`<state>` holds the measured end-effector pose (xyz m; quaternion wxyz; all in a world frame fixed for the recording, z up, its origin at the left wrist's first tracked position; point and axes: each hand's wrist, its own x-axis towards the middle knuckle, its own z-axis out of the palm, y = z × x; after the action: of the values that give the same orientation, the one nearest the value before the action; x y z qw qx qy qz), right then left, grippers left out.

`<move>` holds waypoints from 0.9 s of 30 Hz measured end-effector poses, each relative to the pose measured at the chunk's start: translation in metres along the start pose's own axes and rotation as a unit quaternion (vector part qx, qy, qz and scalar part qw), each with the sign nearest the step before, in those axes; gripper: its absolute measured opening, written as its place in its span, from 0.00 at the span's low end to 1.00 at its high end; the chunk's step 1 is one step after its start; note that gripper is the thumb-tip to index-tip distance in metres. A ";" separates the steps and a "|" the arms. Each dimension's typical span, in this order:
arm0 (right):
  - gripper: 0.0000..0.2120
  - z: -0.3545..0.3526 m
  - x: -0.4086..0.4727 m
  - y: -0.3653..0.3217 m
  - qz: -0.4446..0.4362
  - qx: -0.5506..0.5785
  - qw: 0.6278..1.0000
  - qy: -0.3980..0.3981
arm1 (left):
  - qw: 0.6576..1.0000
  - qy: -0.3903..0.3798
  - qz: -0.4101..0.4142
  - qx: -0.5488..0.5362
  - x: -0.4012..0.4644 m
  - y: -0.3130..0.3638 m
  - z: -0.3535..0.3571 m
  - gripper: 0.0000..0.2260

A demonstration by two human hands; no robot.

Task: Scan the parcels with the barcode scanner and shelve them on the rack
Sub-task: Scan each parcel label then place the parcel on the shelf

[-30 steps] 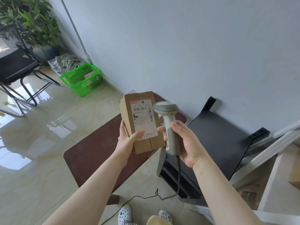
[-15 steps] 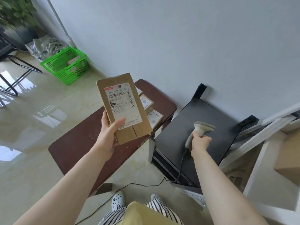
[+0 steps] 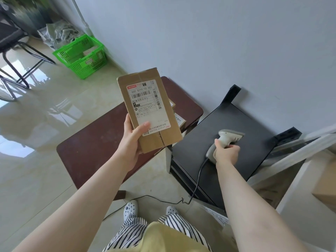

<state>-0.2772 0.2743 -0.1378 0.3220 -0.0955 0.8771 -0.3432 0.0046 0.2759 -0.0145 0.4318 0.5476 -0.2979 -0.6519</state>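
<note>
Left hand [image 3: 131,142] grips the cardboard parcel [image 3: 149,110] by its lower left corner, thumb pressed over the bottom of the white shipping label [image 3: 148,108], fingers wrapped behind; the parcel is held up in the air, tilted, label facing the camera, above the far end of the dark brown table [image 3: 94,142]. Over at about four o'clock from the parcel, the right hand [image 3: 226,153] is curled round the handle of the grey barcode scanner [image 3: 228,138], whose head lies on the top of the black cabinet [image 3: 251,153]. The scanner's cable [image 3: 197,180] drops off the cabinet's front edge and trails across the tiled floor [image 3: 41,124]. More parcels [image 3: 179,120] peek out from behind the held one, on the table. Up at ten o'clock, a green basket [image 3: 81,55] sits by the wall. At three to four o'clock, the white rack [image 3: 298,168] shows at the frame edge, with a brown box [image 3: 325,193] on it.
</note>
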 end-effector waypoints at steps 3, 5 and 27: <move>0.27 -0.001 0.002 0.001 0.006 0.009 1.000 -0.018 | 1.000 0.004 0.012 0.001 -0.004 -0.004 0.007 0.43; 0.28 -0.002 -0.001 0.000 0.018 0.009 1.000 -0.024 | 1.000 0.010 0.011 -0.003 -0.008 -0.003 0.007 0.44; 0.37 -0.123 -0.238 0.059 -0.177 0.091 0.821 -0.536 | 0.979 -0.189 0.035 0.064 -0.167 -0.060 -0.039 0.46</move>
<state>-0.1676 0.4774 0.0104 0.6822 -0.3882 0.4990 -0.3674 0.0333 0.4541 0.0015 0.3541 0.4304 -0.4345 -0.7075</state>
